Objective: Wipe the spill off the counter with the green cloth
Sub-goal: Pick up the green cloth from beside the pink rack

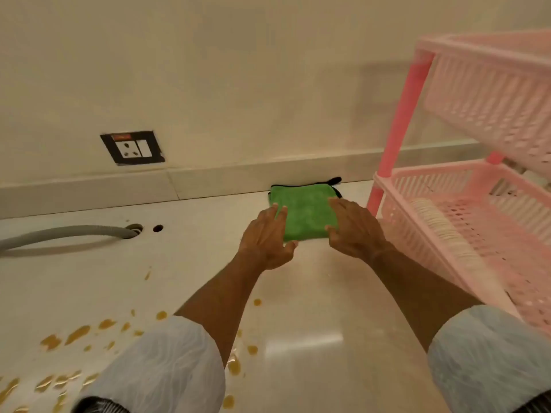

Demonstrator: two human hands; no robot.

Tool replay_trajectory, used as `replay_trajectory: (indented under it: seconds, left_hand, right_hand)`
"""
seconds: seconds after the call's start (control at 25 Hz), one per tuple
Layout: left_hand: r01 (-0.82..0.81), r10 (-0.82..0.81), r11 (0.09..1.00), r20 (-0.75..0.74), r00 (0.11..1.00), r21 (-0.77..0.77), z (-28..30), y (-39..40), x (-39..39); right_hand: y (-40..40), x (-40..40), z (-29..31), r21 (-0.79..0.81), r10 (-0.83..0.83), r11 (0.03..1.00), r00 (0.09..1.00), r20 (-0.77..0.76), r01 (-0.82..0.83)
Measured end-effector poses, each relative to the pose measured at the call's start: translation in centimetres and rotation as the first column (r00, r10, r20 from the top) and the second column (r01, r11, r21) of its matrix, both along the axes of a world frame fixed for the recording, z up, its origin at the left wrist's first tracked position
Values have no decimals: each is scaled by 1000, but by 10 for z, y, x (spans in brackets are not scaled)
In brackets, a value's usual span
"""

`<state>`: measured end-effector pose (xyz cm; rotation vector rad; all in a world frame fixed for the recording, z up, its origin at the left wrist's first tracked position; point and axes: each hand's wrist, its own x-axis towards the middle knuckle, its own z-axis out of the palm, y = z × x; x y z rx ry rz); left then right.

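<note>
The green cloth (304, 214) lies folded flat on the desk (313, 293), its far edge against the low upstand at the wall, just left of the pink rack (489, 204). Both hands reach to it from the near side. The left hand (267, 236) is spread, its fingertips resting on the cloth's left edge and the thumb by the near corner; the right hand (354, 228) is spread too, covering the right edge. Neither has closed on the fabric, so the cloth is not yet gripped. Both hands seem equally near.

The spill (77, 335), amber drops and streaks, lies on the near left side of the cloth, well apart from it, so the cloth will probably have to be drawn back toward the person and leftward. Part of the spill is hidden under the left sleeve (167, 362) and cut off at the frame's lower edge; its full spread cannot be judged. The rack's leg stands close to the right hand.
</note>
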<state>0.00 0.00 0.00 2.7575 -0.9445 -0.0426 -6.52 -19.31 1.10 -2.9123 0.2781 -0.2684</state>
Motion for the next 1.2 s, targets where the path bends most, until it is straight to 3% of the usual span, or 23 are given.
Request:
replay_trajectory:
  seconds: [0.16,0.48,0.68,0.96,1.2]
  left_hand:
    - [2,-2,1000,-76,997,5,-20,-16,23]
    - [89,-93,990,27,995,107,-35,-29,42]
    - [89,-110,982,120,987,164,-36,-34,49]
    - [33,-37,999,95,995,39,-16,-30,62]
    - [-11,11,1000,83,996,-6,10,-23,69]
  right_hand:
    - [-14,14,-19,22,-20,999,987,-157,24]
    - [-32,29,-28,-21,31,999,961,-275,-39]
    - [-39,35,-30,-72,65,994,962,-267,-87]
    - [-43,40,-27,-168,25,983,970,-241,-67]
    - [-50,49,8,-154,30,986,984,-178,-58]
